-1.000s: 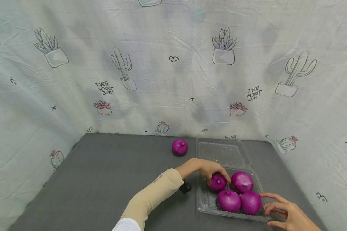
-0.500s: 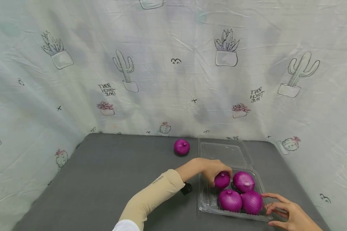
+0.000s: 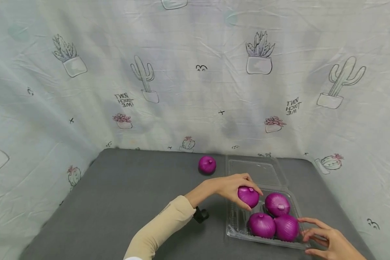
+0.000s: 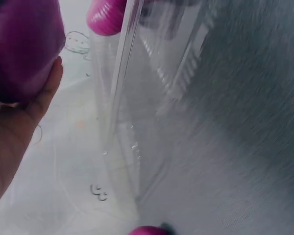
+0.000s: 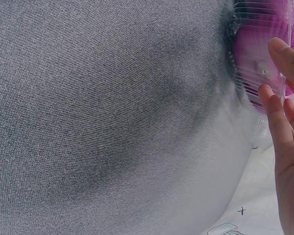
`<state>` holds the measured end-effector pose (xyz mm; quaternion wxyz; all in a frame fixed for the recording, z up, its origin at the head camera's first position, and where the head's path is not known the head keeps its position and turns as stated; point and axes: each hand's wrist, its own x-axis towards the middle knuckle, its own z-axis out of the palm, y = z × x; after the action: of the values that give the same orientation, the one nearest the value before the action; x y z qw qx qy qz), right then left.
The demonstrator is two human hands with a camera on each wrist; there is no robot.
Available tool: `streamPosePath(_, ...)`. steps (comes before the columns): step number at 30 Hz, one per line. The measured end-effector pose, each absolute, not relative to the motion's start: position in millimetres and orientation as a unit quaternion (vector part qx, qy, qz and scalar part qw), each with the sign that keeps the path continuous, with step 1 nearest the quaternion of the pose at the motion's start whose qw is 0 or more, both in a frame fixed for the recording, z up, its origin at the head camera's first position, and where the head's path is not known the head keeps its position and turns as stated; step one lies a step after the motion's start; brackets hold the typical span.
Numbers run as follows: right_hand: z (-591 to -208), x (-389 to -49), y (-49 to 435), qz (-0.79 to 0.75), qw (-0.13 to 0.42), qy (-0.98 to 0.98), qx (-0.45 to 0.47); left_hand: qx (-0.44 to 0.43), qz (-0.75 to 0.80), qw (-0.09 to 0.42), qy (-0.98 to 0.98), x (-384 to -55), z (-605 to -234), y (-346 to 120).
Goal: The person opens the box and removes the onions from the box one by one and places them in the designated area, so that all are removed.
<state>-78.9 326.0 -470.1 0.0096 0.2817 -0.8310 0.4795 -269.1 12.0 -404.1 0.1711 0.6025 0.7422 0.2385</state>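
Note:
In the head view my left hand [image 3: 230, 186] holds a purple onion [image 3: 248, 196] between thumb and fingers, raised over the back left part of a clear plastic clamshell box [image 3: 236, 224]. The left wrist view shows this onion [image 4: 27, 46] up beside the box's rim, fingers behind it. Three more purple onions sit in the box: one at the back right [image 3: 277, 204] and two along the front. My right hand [image 3: 331, 240] is at the box's right side, fingers spread and slightly bent, fingertips against its wall. The right wrist view shows its thumb and fingers at the ribbed wall [image 5: 252, 93].
Another purple onion [image 3: 207, 164] lies on the grey table cloth [image 3: 133, 187] near the back, left of the box's opened lid [image 3: 253, 171]. A black device [image 3: 200, 215] is worn at my left wrist. A white curtain [image 3: 188, 94] with plant drawings surrounds the table.
My left hand has taken hold of the back left onion and lifted it from its place in the box. The right hand keeps its place at the box's side. The head view has shifted slightly.

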Motion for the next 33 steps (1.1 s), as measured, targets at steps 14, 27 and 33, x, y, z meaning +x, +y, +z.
streamPosePath(14,-472.2,-75.2,336.2,0.477,0.019,-0.844,0.244,0.562,0.423,0.18,0.688,-243.5,-418.2,-35.3)
streamPosePath(27,-471.3,-78.7,353.5,0.493,-0.019,-0.841,0.221,0.549,0.416,0.218,0.691,-211.0,-442.0,-77.9)
streamPosePath(33,-470.7,-81.0,355.6,0.495,-0.042,-0.842,0.213,0.601,0.383,0.23,0.663,-206.4,-444.5,-92.5)
